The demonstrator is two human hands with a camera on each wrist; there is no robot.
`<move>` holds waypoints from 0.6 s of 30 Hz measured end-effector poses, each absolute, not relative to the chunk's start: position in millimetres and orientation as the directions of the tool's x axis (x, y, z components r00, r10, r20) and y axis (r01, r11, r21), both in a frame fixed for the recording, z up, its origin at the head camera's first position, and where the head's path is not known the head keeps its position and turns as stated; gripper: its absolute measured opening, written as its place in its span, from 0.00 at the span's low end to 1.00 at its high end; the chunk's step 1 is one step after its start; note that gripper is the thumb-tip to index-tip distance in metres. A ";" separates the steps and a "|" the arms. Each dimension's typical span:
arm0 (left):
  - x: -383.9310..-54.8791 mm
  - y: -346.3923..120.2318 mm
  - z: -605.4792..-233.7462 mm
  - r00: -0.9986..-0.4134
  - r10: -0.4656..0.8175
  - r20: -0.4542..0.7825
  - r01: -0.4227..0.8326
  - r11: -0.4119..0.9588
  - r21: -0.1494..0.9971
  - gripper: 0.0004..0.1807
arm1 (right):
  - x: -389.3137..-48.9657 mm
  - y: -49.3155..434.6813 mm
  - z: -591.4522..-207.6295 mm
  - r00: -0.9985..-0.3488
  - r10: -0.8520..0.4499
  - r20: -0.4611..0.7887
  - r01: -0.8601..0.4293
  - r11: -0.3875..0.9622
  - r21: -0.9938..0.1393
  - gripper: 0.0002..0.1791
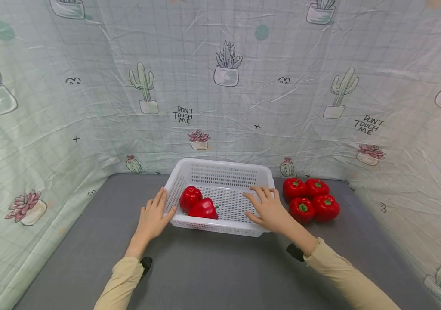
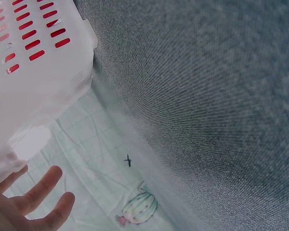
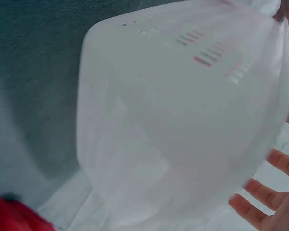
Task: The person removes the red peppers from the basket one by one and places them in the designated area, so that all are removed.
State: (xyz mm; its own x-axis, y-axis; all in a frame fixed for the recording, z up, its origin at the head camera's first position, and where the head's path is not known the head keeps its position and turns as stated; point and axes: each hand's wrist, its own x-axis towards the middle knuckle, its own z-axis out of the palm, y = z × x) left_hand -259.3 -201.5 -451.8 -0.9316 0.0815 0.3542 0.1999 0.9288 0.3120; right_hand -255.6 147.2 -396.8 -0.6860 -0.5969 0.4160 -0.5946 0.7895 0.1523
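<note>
A white perforated plastic basket [image 1: 224,165] stands on the grey table. Two red bell peppers lie in its left part: one [image 1: 190,198] farther back, the other [image 1: 204,209] tipped on its side by the front wall. My left hand [image 1: 152,218] rests at the basket's left rim, thumb toward the front corner and fingers extended. Over the right rim reaches my right hand [image 1: 272,214], its fingers spread above the basket's inside. In the right wrist view these fingers [image 3: 253,211] look straight and hold nothing. Through the slots in the left wrist view, red pepper [image 2: 37,55] shows.
Several more red bell peppers [image 1: 325,208] sit in a cluster on the table just right of the basket. Behind and at both sides hangs a pale cloth [image 1: 224,107] printed with cacti. A black band [image 1: 295,252] is at the right wrist.
</note>
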 end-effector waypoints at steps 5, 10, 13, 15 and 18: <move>-258.9 -200.5 -450.8 -0.931 0.083 0.357 0.204 0.927 0.315 0.38 | -259.0 126.5 -401.0 -0.636 -0.653 0.411 -0.627 0.748 0.218 0.28; -258.0 -199.7 -449.7 -0.930 0.082 0.358 0.205 0.925 0.320 0.38 | -262.3 107.7 -404.3 -0.606 -0.684 0.406 -0.632 0.724 0.276 0.27; -258.0 -199.7 -450.0 -0.933 0.079 0.352 0.199 0.926 0.320 0.38 | -264.5 97.5 -404.3 -0.613 -0.692 0.380 -0.633 0.719 0.287 0.28; -258.0 -199.8 -450.3 -0.934 0.075 0.350 0.194 0.928 0.318 0.38 | -265.7 91.4 -403.2 -0.624 -0.695 0.357 -0.635 0.717 0.287 0.28; -257.9 -199.8 -450.3 -0.934 0.074 0.349 0.193 0.928 0.319 0.38 | -266.6 83.4 -399.9 -0.637 -0.701 0.320 -0.639 0.712 0.290 0.29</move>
